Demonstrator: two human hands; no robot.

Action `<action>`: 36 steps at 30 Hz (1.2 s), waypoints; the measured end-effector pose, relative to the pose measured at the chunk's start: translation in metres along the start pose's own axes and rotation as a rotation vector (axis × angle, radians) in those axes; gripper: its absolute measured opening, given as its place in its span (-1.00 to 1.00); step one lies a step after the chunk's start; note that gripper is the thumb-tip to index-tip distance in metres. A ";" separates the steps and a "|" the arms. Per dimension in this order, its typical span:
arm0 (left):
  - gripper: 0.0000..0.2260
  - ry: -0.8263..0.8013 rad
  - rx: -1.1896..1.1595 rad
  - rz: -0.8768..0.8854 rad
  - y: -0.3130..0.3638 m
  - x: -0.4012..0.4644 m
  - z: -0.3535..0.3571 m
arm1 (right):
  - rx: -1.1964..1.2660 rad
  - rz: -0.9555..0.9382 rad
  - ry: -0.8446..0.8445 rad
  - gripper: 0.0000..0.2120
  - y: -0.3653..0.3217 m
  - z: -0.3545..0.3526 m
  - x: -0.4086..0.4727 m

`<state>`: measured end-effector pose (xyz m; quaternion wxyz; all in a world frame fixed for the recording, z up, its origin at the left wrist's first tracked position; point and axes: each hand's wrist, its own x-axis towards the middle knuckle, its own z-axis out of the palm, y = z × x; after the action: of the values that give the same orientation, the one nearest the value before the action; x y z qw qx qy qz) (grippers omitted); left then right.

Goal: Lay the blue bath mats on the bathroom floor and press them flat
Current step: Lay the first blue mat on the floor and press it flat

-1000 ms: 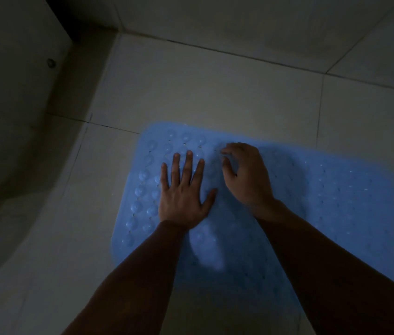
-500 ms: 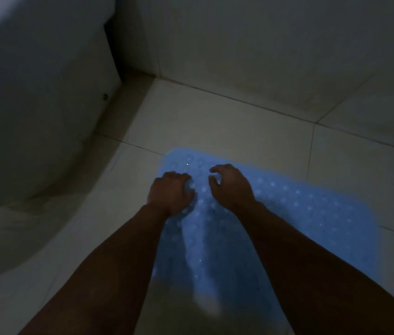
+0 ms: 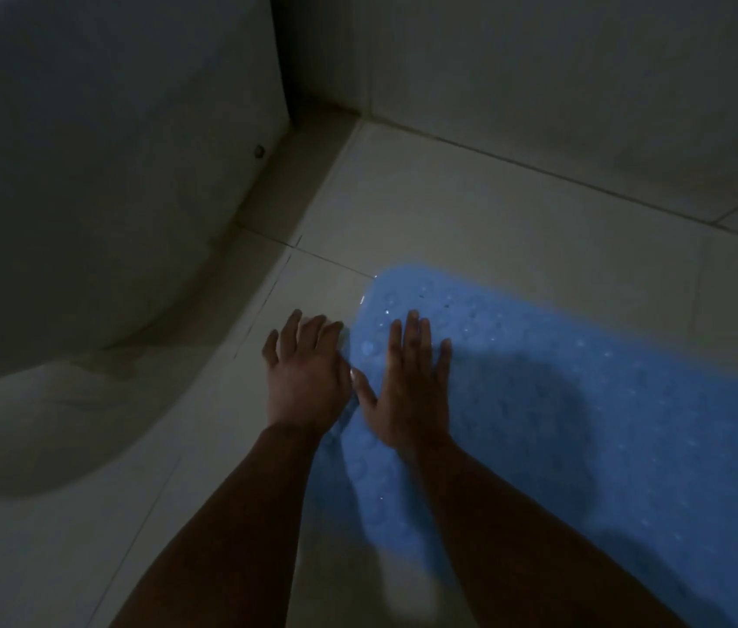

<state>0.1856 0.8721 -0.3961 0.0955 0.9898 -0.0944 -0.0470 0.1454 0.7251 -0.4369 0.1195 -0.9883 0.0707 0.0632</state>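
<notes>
A blue bath mat [image 3: 584, 401] with rows of small bumps lies on the pale tiled floor [image 3: 471, 219], running from the middle toward the lower right. My right hand [image 3: 410, 387] lies flat on the mat near its left end, fingers straight. My left hand [image 3: 303, 378] is spread with straight fingers at the mat's left edge, mostly over the bare tile. Both forearms cover part of the mat's near side. The room is dim.
A large white curved fixture [image 3: 86, 197] fills the left side, its base meeting the floor close to my left hand. A tiled wall [image 3: 539, 61] rises behind, with a dark corner gap [image 3: 285, 74] beside the fixture.
Both hands went from curled on the mat to flat with straight fingers. My left hand has shifted left to the mat's edge. The view has swung left and up.
</notes>
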 end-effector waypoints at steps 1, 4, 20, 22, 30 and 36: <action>-0.52 0.025 -0.024 -0.005 -0.002 0.001 0.001 | -0.011 -0.002 0.020 -0.13 0.001 0.001 0.000; -0.58 0.089 -0.070 -0.034 -0.014 0.002 0.006 | -0.036 -0.002 -0.005 -0.12 -0.005 0.005 0.003; -0.52 0.076 -0.045 -0.059 -0.032 -0.002 -0.021 | 0.040 0.033 -0.184 -0.14 -0.006 -0.012 0.009; -0.50 0.044 -0.011 -0.042 -0.033 0.000 -0.035 | 0.104 0.036 -0.271 -0.17 -0.005 -0.035 0.020; -0.42 -0.096 -0.047 0.030 0.013 0.005 -0.018 | 0.527 0.178 -0.225 -0.49 0.019 -0.111 0.076; -0.30 -0.230 -0.043 0.226 0.034 0.008 0.036 | 0.636 0.068 0.066 -0.73 0.037 -0.084 0.062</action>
<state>0.1831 0.8309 -0.4253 0.1100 0.9588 -0.2143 -0.1509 0.2095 0.6612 -0.3732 0.4178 -0.9000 0.1240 0.0099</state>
